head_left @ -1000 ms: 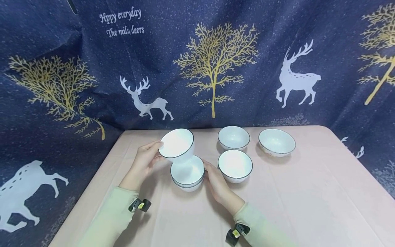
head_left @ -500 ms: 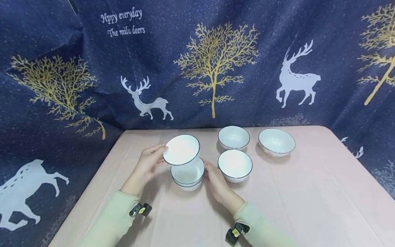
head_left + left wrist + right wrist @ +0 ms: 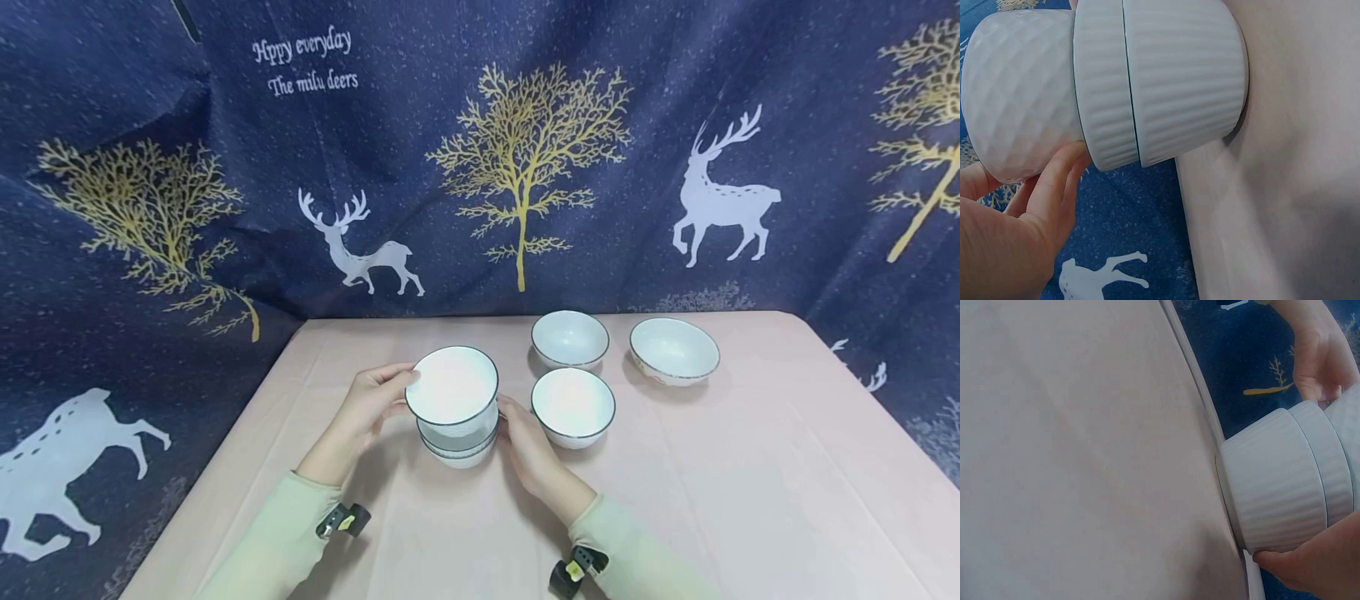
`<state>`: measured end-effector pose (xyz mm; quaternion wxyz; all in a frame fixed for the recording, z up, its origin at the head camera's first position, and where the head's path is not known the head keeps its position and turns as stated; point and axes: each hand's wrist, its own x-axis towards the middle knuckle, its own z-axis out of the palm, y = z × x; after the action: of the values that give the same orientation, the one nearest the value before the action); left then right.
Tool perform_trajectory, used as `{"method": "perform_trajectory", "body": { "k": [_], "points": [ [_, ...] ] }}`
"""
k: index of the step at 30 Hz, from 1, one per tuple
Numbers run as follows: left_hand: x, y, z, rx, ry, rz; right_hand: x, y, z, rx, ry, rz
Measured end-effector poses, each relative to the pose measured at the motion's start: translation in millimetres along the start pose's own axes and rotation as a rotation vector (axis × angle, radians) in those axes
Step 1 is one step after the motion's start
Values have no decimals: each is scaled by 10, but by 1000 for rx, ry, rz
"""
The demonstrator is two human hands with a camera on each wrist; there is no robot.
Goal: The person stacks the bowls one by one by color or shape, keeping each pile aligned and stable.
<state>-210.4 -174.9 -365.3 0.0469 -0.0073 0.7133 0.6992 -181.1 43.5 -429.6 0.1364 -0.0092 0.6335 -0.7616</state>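
Observation:
My left hand (image 3: 365, 412) pinches a white dark-rimmed bowl (image 3: 453, 385) by its left side, thumb at the rim and fingers beneath. In the left wrist view this bowl (image 3: 1022, 94) has a diamond-patterned outside, its base reaching into the top of two nested bowls (image 3: 1185, 81) with ribbed outsides. That nested pair (image 3: 459, 458) stands on the table. With thumb and fingers around its right side, my right hand (image 3: 531, 450) holds the pair; part of the hand lies out of frame in the right wrist view, at the ribbed wall (image 3: 1272, 481).
Just right of my right hand stands another white bowl (image 3: 573, 407). Behind it is a similar bowl (image 3: 570, 337), with a wider, shallower bowl (image 3: 673, 350) to the right. The pink-covered table (image 3: 750, 467) ends at a dark blue cloth (image 3: 465, 50) behind.
My left hand has brought its bowl rightward and down, from above and behind the nested pair to right over it. My right hand stays at the pair's side.

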Motion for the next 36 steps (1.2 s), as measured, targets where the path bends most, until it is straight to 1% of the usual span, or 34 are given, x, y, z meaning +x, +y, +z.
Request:
{"method": "perform_trajectory", "body": {
  "k": [5,11,14,21,30,36],
  "points": [
    [-15,-32,13,8,-25,-5,-1,16,-1,7,4,-6],
    [-20,-40,32,40,-37,-23,-1,24,-7,-12,-3,-16],
    [-25,-32,41,47,-40,-26,-1,17,-6,-5,-3,-12],
    [-17,-42,42,57,-37,-30,-4,14,-4,-4,-1,-14],
    [10,-46,38,80,-16,-41,-11,11,-3,0,-5,-25],
    [19,-47,20,116,-2,-17,-11,8,3,-5,-3,-18]
  ]
}}
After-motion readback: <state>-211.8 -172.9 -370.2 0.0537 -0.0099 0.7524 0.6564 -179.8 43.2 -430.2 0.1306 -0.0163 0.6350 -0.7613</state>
